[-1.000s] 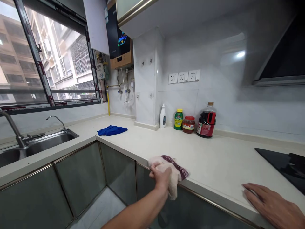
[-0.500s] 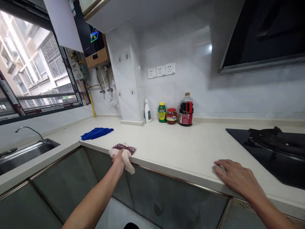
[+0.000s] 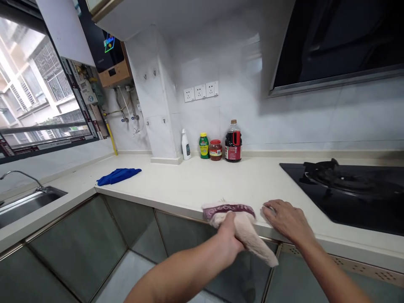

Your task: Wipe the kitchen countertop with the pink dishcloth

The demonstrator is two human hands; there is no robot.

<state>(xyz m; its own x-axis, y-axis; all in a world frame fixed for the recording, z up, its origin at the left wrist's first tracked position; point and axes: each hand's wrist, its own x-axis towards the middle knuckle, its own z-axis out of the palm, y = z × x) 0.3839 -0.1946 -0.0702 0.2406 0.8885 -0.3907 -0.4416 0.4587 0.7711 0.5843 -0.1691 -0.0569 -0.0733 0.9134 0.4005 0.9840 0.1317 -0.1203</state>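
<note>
My left hand [image 3: 229,235] is closed around a pale pink towel [image 3: 251,233] with a purple lettered band. The band end lies over the front edge of the white countertop [image 3: 189,185], and the other end dangles in front of the cabinets. Just to the right, my right hand [image 3: 287,219] rests on the counter near its edge, fingers bent loosely and thumb apart, with nothing visible in it. A small gap separates it from the towel.
A blue cloth [image 3: 118,176] lies by the inner corner. Along the wall stand a white bottle [image 3: 186,147], a green bottle [image 3: 204,147], a red-lidded jar [image 3: 215,151] and a dark sauce jug [image 3: 233,145]. Right is a gas stove [image 3: 347,193]; left, a sink [image 3: 31,206].
My left hand has swept the towel rightward along the counter edge, close to my right hand. The right hand stays on the counter. The view has turned slightly right.
</note>
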